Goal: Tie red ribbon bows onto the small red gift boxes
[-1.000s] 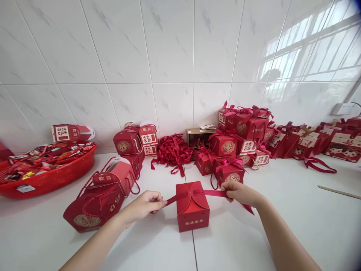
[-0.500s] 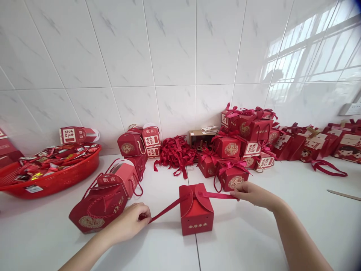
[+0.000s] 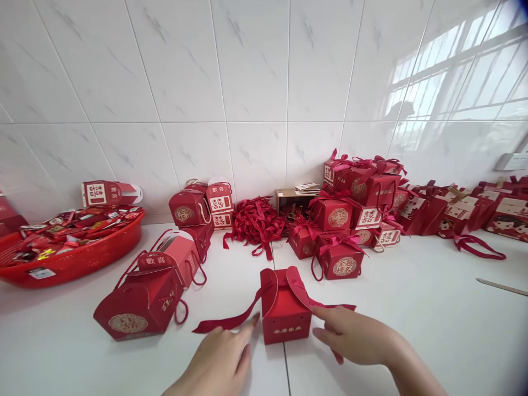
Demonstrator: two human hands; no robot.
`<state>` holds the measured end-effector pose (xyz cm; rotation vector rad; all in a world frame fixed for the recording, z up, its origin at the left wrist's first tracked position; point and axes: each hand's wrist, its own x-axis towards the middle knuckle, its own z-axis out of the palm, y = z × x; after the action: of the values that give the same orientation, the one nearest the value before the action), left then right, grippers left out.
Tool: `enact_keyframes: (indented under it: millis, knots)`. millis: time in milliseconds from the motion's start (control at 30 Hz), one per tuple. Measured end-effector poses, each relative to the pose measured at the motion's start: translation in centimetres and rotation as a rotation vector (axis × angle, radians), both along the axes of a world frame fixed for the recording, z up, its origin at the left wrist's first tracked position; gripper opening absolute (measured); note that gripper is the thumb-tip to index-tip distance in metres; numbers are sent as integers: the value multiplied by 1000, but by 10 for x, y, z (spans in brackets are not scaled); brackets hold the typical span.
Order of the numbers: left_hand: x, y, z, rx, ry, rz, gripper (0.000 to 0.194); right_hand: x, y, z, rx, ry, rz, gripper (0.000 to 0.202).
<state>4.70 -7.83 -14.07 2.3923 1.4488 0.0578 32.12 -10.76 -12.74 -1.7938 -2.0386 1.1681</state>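
Observation:
A small red gift box (image 3: 286, 324) with gold lettering stands upright at the front middle of the white table. Its two rounded top flaps tilt upward, apart from each other. A dark red ribbon (image 3: 223, 323) runs through the flaps, its ends lying loose to either side. My left hand (image 3: 220, 357) is beside the box's left side, index finger stretched toward it, holding nothing. My right hand (image 3: 357, 333) is at the right side, its index finger at the box edge near the flap and the other fingers partly bent; it grips nothing.
To the left lie a larger red box with a cord handle (image 3: 136, 308) and a red basket (image 3: 94, 250) of wrapped sweets. Behind are a ribbon heap (image 3: 258, 223) and stacked boxes with bows (image 3: 340, 214). Red bags (image 3: 457, 212) and a thin flat strip (image 3: 501, 286) are at right.
Both hands have let go of the ribbon ends and moved in and down to the box sides. The ribbon has slackened, and the flaps have spread apart and risen.

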Motion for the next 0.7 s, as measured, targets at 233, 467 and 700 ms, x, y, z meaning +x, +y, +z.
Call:
enact_keyframes:
  millis: [233,467,700]
  knots:
    - [-6,26,-8,-218,-1001,377,56,-14,6,-26,193,882,-624,59]
    - [-2,40,40,-392,-1769,570,17,-12,20,-12,376,1522,-874,24]
    - [3,45,63,-340,-1835,589,6,-7,30,12,674,1343,-800,23]
